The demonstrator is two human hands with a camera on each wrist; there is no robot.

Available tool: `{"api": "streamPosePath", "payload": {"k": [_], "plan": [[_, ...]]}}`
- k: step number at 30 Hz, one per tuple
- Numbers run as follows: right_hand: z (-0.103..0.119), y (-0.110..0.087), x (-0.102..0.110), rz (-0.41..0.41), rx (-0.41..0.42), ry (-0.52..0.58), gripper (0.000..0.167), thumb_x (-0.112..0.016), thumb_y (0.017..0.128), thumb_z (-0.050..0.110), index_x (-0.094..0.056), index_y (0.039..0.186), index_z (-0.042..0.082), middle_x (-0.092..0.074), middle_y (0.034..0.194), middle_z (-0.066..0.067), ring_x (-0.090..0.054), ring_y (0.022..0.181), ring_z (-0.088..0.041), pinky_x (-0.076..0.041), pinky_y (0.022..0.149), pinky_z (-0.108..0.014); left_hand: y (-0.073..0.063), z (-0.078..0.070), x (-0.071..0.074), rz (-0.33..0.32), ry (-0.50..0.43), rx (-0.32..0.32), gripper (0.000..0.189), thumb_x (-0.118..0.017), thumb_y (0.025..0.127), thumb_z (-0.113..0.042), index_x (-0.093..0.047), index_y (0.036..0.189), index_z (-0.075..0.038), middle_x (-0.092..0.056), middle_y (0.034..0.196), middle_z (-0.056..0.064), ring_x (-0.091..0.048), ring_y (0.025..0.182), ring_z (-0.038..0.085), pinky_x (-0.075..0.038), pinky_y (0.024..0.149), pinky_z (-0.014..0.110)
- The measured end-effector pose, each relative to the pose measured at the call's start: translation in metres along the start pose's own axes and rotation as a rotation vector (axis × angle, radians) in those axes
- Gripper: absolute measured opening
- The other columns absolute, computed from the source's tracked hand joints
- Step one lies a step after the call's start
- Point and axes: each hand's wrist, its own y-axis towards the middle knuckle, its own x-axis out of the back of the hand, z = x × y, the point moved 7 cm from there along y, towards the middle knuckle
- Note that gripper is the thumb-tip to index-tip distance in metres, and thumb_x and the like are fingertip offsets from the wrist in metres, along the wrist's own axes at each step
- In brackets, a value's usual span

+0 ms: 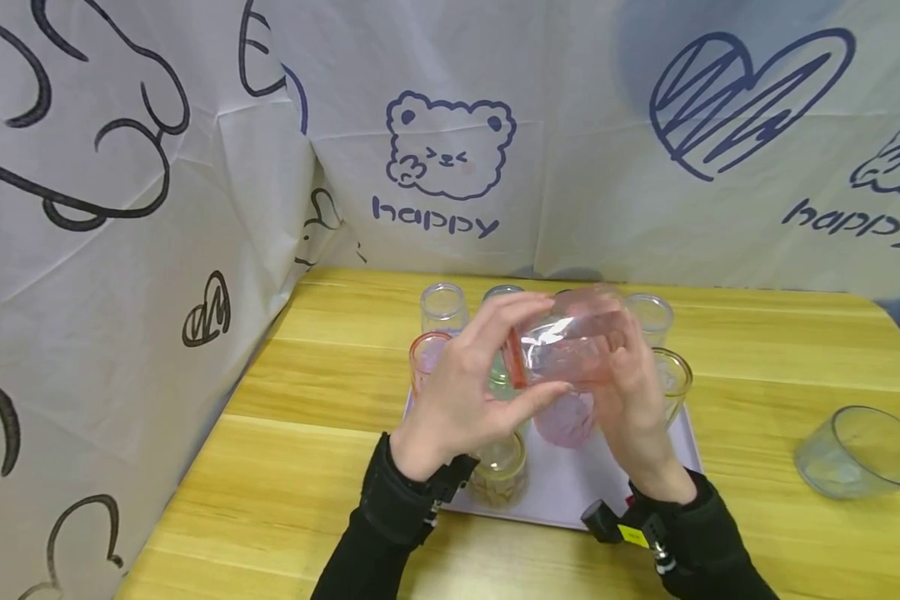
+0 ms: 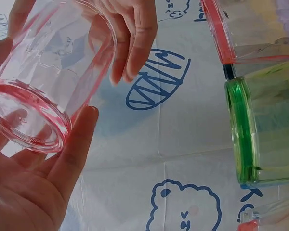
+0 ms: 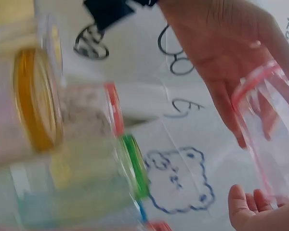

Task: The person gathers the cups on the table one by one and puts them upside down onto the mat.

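Observation:
Both hands hold a clear pink-tinted drinking glass [image 1: 570,337] tilted on its side above a pale purple tray [image 1: 562,496]. My left hand [image 1: 461,396] grips its thick red-pink base end, thumb below and fingers above. The right hand [image 1: 633,408] holds the opposite end, partly seen through the glass wall. In the left wrist view the glass's pink base [image 2: 33,115] rests against the left fingers, and the right fingers hang by the rim. The right wrist view shows only part of the glass [image 3: 279,130] between both hands.
Several glasses stand on the tray, among them a green one [image 1: 501,379], a pink one [image 1: 566,421] and amber ones [image 1: 498,475]. A clear bluish glass [image 1: 858,454] leans or lies on the wooden table [image 1: 330,400] to the right. Printed cloth [image 1: 585,183] hangs behind.

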Motion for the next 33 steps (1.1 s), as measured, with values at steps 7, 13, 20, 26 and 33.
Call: {"api": "streamPosePath", "payload": {"k": [7, 13, 20, 26, 33], "plan": [[0.019, 0.0, 0.013, -0.009, 0.12, -0.242, 0.061, -0.051, 0.089, 0.0, -0.04, 0.148, 0.005, -0.043, 0.148, -0.003, -0.035, 0.142, -0.021, -0.038, 0.117, -0.022, -0.002, 0.005, 0.002, 0.0, 0.028, 0.102, 0.069, -0.082, 0.084, -0.025, -0.048, 0.142, -0.008, -0.059, 0.135, 0.009, -0.059, 0.1, 0.014, -0.053, 0.079, 0.02], [0.032, -0.006, 0.019, 0.101, 0.269, -0.532, 0.08, -0.074, 0.081, 0.008, -0.034, 0.147, -0.012, -0.038, 0.154, -0.009, -0.034, 0.144, -0.024, -0.036, 0.12, -0.024, -0.004, 0.007, -0.001, 0.036, 0.069, 0.174, 0.064, -0.078, 0.088, -0.032, -0.049, 0.141, -0.011, -0.062, 0.13, 0.005, -0.058, 0.099, 0.01, -0.05, 0.08, 0.017], [0.035, -0.012, 0.012, 0.171, 0.423, -0.977, 0.098, -0.071, 0.083, 0.06, -0.042, 0.142, -0.013, -0.045, 0.144, -0.025, -0.039, 0.14, -0.026, -0.03, 0.122, -0.024, -0.005, 0.009, -0.005, 0.048, 0.118, 0.22, 0.06, -0.077, 0.088, -0.036, -0.054, 0.136, -0.008, -0.067, 0.117, 0.004, -0.064, 0.095, 0.011, -0.055, 0.082, 0.021], [0.031, -0.012, 0.004, 0.214, 0.497, -1.121, 0.091, -0.066, 0.086, 0.06, -0.046, 0.14, -0.011, -0.05, 0.137, -0.03, -0.044, 0.129, -0.041, -0.028, 0.121, -0.02, -0.005, 0.011, -0.01, 0.046, 0.175, 0.271, 0.056, -0.075, 0.088, -0.041, -0.057, 0.132, -0.011, -0.068, 0.104, 0.0, -0.063, 0.084, 0.008, -0.053, 0.071, 0.018], [0.021, -0.015, 0.001, 0.226, 0.492, -1.244, 0.083, -0.06, 0.09, 0.06, -0.05, 0.138, -0.008, -0.058, 0.128, -0.025, -0.054, 0.12, -0.038, -0.034, 0.117, -0.019, -0.007, 0.012, -0.02, 0.076, 0.194, 0.328, 0.055, -0.075, 0.087, -0.046, -0.059, 0.129, -0.014, -0.07, 0.116, 0.0, -0.069, 0.098, 0.011, -0.058, 0.078, 0.024]]}}
